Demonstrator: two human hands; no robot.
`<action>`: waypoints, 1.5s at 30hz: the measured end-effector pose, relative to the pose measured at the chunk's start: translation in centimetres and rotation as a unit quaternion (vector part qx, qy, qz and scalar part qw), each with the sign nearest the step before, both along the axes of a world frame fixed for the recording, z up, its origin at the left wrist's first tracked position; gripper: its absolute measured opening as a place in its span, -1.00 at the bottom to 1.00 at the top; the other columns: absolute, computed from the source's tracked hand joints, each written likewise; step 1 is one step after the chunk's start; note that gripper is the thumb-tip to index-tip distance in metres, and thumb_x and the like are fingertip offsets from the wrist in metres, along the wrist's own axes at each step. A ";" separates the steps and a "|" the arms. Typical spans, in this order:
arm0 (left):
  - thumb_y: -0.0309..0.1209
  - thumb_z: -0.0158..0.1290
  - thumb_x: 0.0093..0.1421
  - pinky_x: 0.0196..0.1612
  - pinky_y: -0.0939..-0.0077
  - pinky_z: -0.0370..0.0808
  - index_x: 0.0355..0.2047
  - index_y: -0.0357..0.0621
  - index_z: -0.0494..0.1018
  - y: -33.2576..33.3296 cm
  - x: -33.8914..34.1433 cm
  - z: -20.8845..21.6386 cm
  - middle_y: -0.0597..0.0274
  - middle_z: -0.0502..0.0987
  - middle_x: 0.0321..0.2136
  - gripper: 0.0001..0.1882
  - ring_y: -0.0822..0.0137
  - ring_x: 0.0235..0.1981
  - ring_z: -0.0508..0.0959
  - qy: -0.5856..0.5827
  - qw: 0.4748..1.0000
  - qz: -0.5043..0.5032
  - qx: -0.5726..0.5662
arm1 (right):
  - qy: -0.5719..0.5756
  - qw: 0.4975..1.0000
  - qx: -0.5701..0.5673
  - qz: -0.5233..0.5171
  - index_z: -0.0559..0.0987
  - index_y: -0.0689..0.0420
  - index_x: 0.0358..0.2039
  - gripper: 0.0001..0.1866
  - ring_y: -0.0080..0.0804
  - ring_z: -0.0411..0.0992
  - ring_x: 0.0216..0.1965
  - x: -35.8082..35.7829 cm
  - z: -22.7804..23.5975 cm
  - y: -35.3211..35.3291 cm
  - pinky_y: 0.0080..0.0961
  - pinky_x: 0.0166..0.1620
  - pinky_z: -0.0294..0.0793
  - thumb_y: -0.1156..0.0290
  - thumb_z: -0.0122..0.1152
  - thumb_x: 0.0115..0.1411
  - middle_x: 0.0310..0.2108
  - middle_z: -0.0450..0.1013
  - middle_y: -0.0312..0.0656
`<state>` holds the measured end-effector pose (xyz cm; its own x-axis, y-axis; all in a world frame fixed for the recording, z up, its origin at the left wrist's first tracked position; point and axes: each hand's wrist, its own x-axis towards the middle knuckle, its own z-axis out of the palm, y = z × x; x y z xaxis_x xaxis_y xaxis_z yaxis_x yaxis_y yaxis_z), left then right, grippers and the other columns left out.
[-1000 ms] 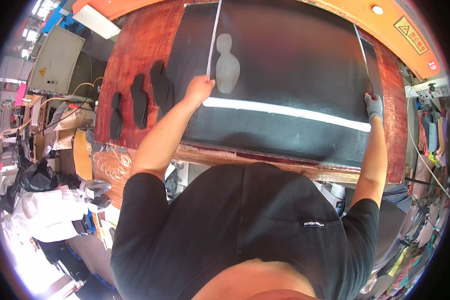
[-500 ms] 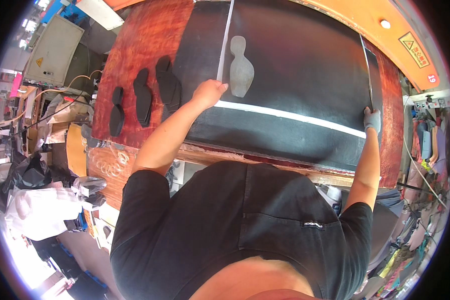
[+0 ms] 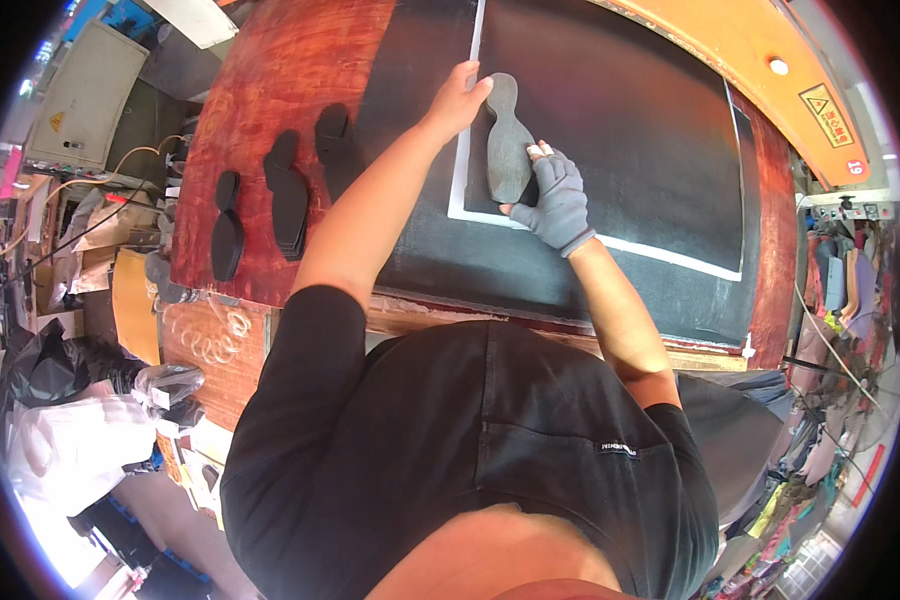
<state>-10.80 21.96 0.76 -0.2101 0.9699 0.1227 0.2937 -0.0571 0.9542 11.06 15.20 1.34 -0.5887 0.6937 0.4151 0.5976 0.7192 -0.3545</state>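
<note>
A grey shoe-sole-shaped piece (image 3: 511, 150) lies on a large black sheet (image 3: 630, 130) with white edges. My bare left hand (image 3: 457, 103) is at its narrow far end, the thumb against it and the fingertips by the white edge. My right hand (image 3: 557, 203), in a grey glove with bare fingertips, closes on its broad near end, thumb at the bottom and fingers along the right side. The palm side of both hands is hidden. Farther left on the reddish board (image 3: 195, 225) lie black sole-shaped pieces (image 3: 288, 195) in several piles.
An orange machine beam (image 3: 800, 75) with a warning label spans the far right. At left are a grey cabinet (image 3: 85, 90), a coiled clear hose (image 3: 205, 335) and white plastic bags (image 3: 85, 435). Scraps of material (image 3: 820, 440) are heaped on the right.
My right hand has left the sheet's right edge and come left to the grey piece. My left hand has moved from the sheet's near-left corner up to the piece's far end.
</note>
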 end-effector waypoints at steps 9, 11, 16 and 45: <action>-0.32 -0.14 0.25 0.23 0.40 0.05 0.05 -0.16 0.34 1.6 -1.9 -3.4 0.12 0.30 0.10 -0.62 0.24 0.24 0.12 -0.105 0.991 -0.072 -0.036 | 0.002 0.999 0.038 -0.017 0.34 0.24 -0.01 -0.01 0.03 0.30 -0.02 -3.6 -1.3 -1.1 -0.17 0.03 0.28 0.00 0.49 -0.47 -0.05 0.32 0.07; -0.33 -0.15 0.24 0.25 0.38 -0.01 0.05 -0.15 0.34 1.4 -2.2 -3.5 0.11 0.28 0.13 -0.62 0.23 0.27 0.04 -0.105 0.991 -0.082 -0.026 | 0.000 0.999 0.033 -0.023 0.35 0.24 -0.02 -0.01 0.03 0.31 -0.02 -4.0 -1.6 -1.0 -0.17 0.03 0.28 -0.02 0.49 -0.49 -0.07 0.33 0.06; -0.35 -0.15 0.23 0.27 0.35 -0.06 0.06 -0.13 0.34 1.4 -3.4 -3.2 0.09 0.25 0.15 -0.61 0.22 0.30 -0.03 -0.115 0.990 -0.068 -0.046 | 0.017 0.999 0.042 -0.025 0.35 0.22 0.00 0.01 0.01 0.30 -0.02 -5.6 -2.2 -0.8 -0.18 0.04 0.29 -0.02 0.50 -0.51 -0.03 0.32 0.06; -0.42 0.06 0.05 -0.41 0.34 0.36 -0.51 -0.14 0.41 -17.4 -3.5 -0.7 0.22 0.43 -0.53 -0.91 0.15 -0.47 0.43 0.282 0.934 -0.163 0.146 | 0.049 0.976 0.093 -0.192 0.40 0.07 -0.53 -0.86 -0.16 0.35 -0.55 9.0 -1.1 -9.5 -0.32 -0.49 0.33 0.47 0.20 -0.10 -0.59 0.34 -0.19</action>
<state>-14.25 4.55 0.09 0.2682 0.8792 0.3937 0.6667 -0.4644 0.5829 20.05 5.70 0.25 -0.2521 0.7622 0.5963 0.8050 0.5071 -0.3079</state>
